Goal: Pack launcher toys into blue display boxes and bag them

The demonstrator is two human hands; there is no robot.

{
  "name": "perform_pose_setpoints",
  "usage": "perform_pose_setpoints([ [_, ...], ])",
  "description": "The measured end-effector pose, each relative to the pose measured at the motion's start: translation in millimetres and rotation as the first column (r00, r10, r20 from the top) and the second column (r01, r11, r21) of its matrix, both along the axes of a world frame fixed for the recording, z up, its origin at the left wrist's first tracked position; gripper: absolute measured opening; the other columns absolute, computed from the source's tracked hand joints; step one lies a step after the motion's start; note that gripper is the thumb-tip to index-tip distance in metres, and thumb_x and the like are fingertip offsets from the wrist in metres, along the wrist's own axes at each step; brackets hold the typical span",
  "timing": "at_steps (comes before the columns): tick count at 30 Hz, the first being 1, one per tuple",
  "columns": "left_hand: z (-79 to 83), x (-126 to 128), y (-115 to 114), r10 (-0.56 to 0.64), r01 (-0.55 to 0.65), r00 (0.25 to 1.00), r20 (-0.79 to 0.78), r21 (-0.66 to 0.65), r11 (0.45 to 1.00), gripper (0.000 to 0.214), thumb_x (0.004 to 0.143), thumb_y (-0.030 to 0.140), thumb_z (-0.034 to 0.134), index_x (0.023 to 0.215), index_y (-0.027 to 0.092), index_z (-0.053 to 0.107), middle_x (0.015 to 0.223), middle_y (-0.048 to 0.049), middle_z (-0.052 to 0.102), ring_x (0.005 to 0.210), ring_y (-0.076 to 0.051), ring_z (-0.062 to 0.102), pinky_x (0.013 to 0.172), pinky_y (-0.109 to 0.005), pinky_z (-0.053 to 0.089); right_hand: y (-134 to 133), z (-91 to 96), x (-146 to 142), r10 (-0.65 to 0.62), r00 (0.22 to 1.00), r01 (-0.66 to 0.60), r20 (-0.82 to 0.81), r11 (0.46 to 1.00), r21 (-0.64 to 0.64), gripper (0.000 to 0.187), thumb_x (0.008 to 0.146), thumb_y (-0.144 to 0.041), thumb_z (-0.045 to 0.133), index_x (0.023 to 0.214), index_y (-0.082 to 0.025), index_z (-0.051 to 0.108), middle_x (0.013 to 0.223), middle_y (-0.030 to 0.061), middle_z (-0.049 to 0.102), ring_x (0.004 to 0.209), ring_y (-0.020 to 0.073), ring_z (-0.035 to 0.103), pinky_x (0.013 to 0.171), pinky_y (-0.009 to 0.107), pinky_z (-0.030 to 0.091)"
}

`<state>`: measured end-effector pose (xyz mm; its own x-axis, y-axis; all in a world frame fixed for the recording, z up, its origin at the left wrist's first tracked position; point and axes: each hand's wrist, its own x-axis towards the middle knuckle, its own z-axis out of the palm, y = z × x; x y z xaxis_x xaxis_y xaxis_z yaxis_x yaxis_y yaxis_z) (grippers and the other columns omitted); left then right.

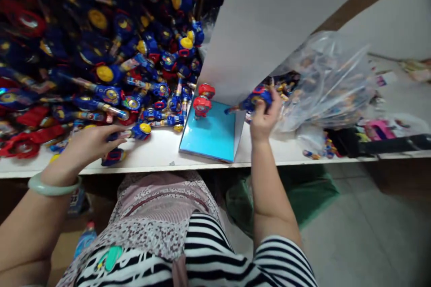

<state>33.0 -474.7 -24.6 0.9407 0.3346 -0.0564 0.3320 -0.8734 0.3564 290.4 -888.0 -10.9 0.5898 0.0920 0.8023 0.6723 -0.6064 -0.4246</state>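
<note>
heaped blue toys (101, 54), clear plastic bag (330, 80), grey board (269, 22)

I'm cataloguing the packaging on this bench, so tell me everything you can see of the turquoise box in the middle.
The turquoise box is a flat, shallow rectangle, apparently card, with a plain glossy turquoise face. It lies on the white bench, its near corner close to the edge. A large pale flap rises from its far side, tilted up and right. Two red toy pieces sit at its far left corner. Neither hand touches it; the right hand is just beside it.
</note>
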Motion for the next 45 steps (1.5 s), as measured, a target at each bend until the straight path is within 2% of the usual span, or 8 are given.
perform_pose_setpoints([
  [7,22.7,5,-31,0.538,-0.216,0.821,0.192,-0.768,0.602,0.032,0.066,0.039,0.082,0.092,0.021,0.076,0.074,0.0011,0.071,0.063,-0.012,0.057,0.058,-0.021,0.044,49,-36.1,43,0.234,0.94,-0.259,-0.248,0.963,-0.075,0.045,0.096,-0.044,0.041,0.132,-0.018,0.051,0.134,0.0178,0.054,0.133,0.0285,0.05,0.118,0.052,0.037],
  [15,-16.3,61,-118,0.271,0.108,0.956,0.109,-0.994,0.017,0.032,0.072,0.035,0.081,0.094,0.014,0.072,0.08,-0.0079,0.074,0.06,-0.014,0.063,0.054,-0.023,0.049,24,-15.8,56,0.435,0.78,-0.568,-0.449,0.793,-0.218,0.049,0.09,-0.031,0.048,0.139,-0.023,0.046,0.148,0.01,0.052,0.139,0.0264,0.048,0.121,0.05,0.037],
  [18,-30.8,71,-149,0.039,0.126,0.991,0.126,-0.992,0.005,0.033,0.076,0.037,0.081,0.101,0.017,0.073,0.094,-0.0075,0.075,0.083,-0.02,0.071,0.078,-0.03,0.056,30,-22.9,51,0.393,0.829,-0.497,-0.398,0.844,-0.203,0.048,0.094,-0.034,0.043,0.141,-0.025,0.043,0.151,0.0096,0.05,0.142,0.0255,0.046,0.122,0.051,0.036],
  [23,-31.7,77,-164,-0.226,0.185,0.967,0.12,-0.936,0.298,0.03,0.085,0.04,0.073,0.105,0.019,0.075,0.104,-0.007,0.074,0.098,-0.021,0.067,0.091,-0.03,0.051,31,-26.3,45,0.389,0.841,-0.481,-0.375,0.855,-0.192,0.049,0.096,-0.034,0.042,0.143,-0.021,0.042,0.153,0.0123,0.048,0.145,0.0247,0.043,0.124,0.049,0.033],
  [26,-29.8,78,-159,-0.245,0.191,0.963,0.114,-0.929,0.317,0.031,0.086,0.043,0.071,0.107,0.02,0.074,0.105,-0.007,0.073,0.098,-0.022,0.066,0.09,-0.03,0.051,26,-19.1,47,0.372,0.821,-0.506,-0.433,0.826,-0.248,0.049,0.094,-0.031,0.044,0.142,-0.022,0.044,0.151,0.0109,0.05,0.142,0.0246,0.046,0.123,0.048,0.035],
  [37,-32.6,95,-174,-0.013,0.131,0.991,0.135,-0.979,-0.155,0.047,0.081,0.051,0.075,0.111,0.017,0.064,0.085,-0.0069,0.072,0.077,-0.019,0.068,0.076,-0.033,0.054,25,-3.9,-7,0.403,0.713,-0.57,-0.574,0.81,-0.138,0.073,0.091,-0.053,0.059,0.153,-0.026,0.034,0.156,0.0135,0.041,0.14,0.0321,0.047,0.112,0.054,0.047],
  [40,-25.0,112,-181,-0.092,0.237,0.966,0.24,-0.971,-0.042,0.054,0.086,0.059,0.065,0.117,0.015,0.062,0.084,-0.0077,0.069,0.076,-0.019,0.065,0.073,-0.034,0.053,32,-6.5,-46,0.51,0.694,-0.542,-0.509,0.835,0.097,0.077,0.089,-0.062,0.058,0.152,-0.031,0.026,0.148,0.0122,0.046,0.124,0.027,0.06,0.096,0.045,0.059],
  [45,-21.1,112,-130,-0.11,0.311,0.91,0.399,-0.482,0.819,0.037,0.09,0.04,0.059,0.117,0.015,0.061,0.112,-0.0127,0.065,0.103,-0.025,0.06,0.093,-0.04,0.048,4,0.1,-23,0.263,0.939,-0.254,-0.222,0.965,0.065,0.07,0.087,-0.059,0.063,0.144,-0.031,0.033,0.137,0.0131,0.049,0.122,0.0284,0.059,0.1,0.049,0.056],
])
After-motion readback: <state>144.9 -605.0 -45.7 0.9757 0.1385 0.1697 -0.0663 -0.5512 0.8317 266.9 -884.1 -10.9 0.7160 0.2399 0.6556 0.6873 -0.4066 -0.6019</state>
